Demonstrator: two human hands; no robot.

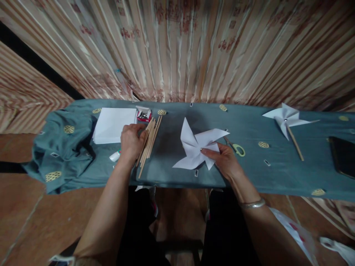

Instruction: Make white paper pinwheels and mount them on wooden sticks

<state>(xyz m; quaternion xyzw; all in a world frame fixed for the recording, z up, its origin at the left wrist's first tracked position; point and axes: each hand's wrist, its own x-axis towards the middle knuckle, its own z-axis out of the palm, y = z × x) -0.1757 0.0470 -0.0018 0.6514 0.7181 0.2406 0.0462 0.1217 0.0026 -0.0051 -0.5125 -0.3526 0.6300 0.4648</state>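
Note:
My right hand (pixel 229 160) pinches a white paper pinwheel (pixel 198 144), thumb on the pin head at its centre and the fingers behind the paper. No stick shows on this pinwheel. On the left, my left hand (pixel 133 142) is at a bundle of thin wooden sticks (pixel 151 142), its fingers curled and its thumb and forefinger closed at the bundle's left edge. A stick seems to be between them, partly hidden by the hand. Just behind that hand stands a small open red and white box (pixel 144 114) with metal pins in it.
A stack of white paper (pixel 115 123) and a small white tube (pixel 114 156) lie at left. Green-handled scissors (pixel 237 149) lie beyond my right hand. Farther right are a pinwheel on a stick (pixel 285 120) and a dark phone-like object (pixel 344 155). Bunched teal cloth (pixel 66 144) covers the left end.

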